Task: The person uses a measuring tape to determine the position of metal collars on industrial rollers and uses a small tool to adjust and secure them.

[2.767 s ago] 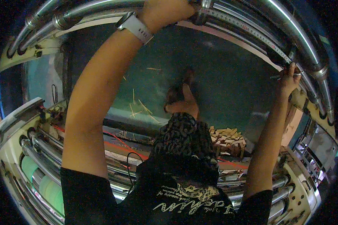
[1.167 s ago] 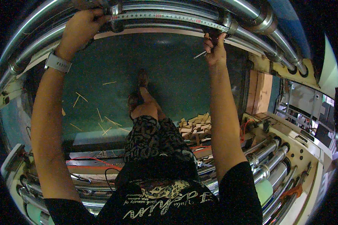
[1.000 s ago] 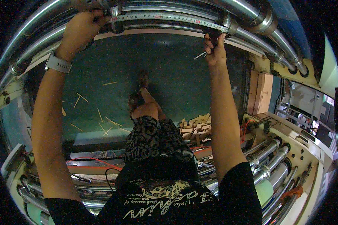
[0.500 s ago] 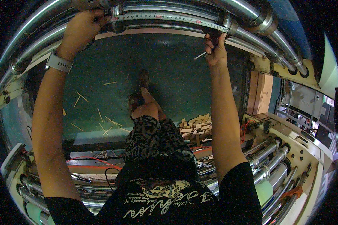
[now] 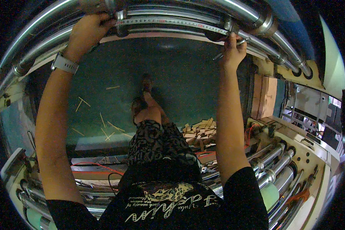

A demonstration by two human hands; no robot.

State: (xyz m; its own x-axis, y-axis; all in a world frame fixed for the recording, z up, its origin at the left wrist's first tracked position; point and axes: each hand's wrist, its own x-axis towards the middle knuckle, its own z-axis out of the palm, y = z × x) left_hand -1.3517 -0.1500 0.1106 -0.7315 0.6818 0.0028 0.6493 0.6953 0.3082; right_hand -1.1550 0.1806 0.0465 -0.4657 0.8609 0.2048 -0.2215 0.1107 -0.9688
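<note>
Both arms up at the steel rollers [image 5: 187, 7]. Left hand [image 5: 87, 32], w/ white watch [image 5: 65, 63] on wrist, fingers curled over one end of a tape measure [image 5: 172, 22] stretched along the roller. Right hand [image 5: 233, 50] pinches the tape's other end, a small rod [image 5: 218, 56] just beside it. Below: green floor [image 5: 180, 88] w/ scattered wood sticks [image 5: 103, 122], pile of wood blocks [image 5: 199, 132] near the feet.

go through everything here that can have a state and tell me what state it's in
Tape measure: pulled out flat along the steel rollers.
Left hand: closed on the tape's end.
Right hand: pinching the tape's other end.
Wood offcuts: heaped on the floor.
Thin sticks: scattered loose.
</note>
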